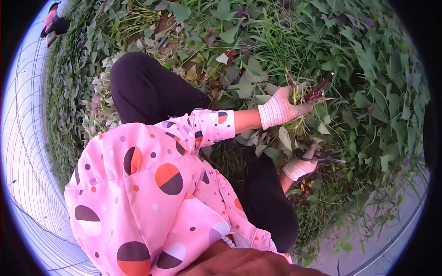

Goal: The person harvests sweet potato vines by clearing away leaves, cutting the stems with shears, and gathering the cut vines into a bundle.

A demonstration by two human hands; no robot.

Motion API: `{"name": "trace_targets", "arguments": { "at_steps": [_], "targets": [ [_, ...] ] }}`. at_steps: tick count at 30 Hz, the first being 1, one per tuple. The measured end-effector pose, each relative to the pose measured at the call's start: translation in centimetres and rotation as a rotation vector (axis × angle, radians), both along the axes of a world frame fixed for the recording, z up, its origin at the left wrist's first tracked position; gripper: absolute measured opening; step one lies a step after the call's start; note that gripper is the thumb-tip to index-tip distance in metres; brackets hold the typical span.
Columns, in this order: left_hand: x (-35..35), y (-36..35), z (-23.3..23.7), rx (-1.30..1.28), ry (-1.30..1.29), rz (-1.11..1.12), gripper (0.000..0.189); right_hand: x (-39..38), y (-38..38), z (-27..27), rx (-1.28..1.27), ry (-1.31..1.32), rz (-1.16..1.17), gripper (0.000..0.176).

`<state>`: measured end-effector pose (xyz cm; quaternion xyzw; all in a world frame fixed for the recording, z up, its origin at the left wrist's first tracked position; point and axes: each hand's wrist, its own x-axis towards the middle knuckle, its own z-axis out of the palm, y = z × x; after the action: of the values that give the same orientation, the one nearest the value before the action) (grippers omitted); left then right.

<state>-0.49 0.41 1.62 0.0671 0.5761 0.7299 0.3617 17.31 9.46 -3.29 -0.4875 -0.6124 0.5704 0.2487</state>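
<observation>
My left hand (pixel 282 109), in a pale knitted glove, is closed round a bundle of cut vine stems (pixel 317 92). The stems are reddish-brown with pale green ones among them, and their ends stick out past my fingers. Below it in the view, my right hand (pixel 301 166), gloved alike, grips dark-handled scissors (pixel 326 158) low among the leaves. The blades point to the right; leaves and shade partly hide them. Around both hands grow leafy green vines (pixel 373 103) and thin grass.
My bent legs in dark trousers (pixel 142 85) frame the near ground. Wilted pale leaves (pixel 99 103) lie beside one knee. A grey path edge (pixel 363 230) runs at lower right. Another person (pixel 51 23) is far off at upper left.
</observation>
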Motion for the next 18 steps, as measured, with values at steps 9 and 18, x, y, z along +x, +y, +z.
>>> {"name": "trace_targets", "arguments": {
  "at_steps": [9, 18],
  "targets": [
    [-20.6, -3.9, 14.5, -0.138, 1.454, 0.525, 0.02, 3.0, -2.9, -14.6, 0.493, -0.39, -0.06, 0.027],
    [-25.5, -22.8, 31.2, -0.834, 1.577, 0.294, 0.032, 3.9, -2.3, -15.7, 0.631, -0.63, 0.008, 0.03]
  ]
}}
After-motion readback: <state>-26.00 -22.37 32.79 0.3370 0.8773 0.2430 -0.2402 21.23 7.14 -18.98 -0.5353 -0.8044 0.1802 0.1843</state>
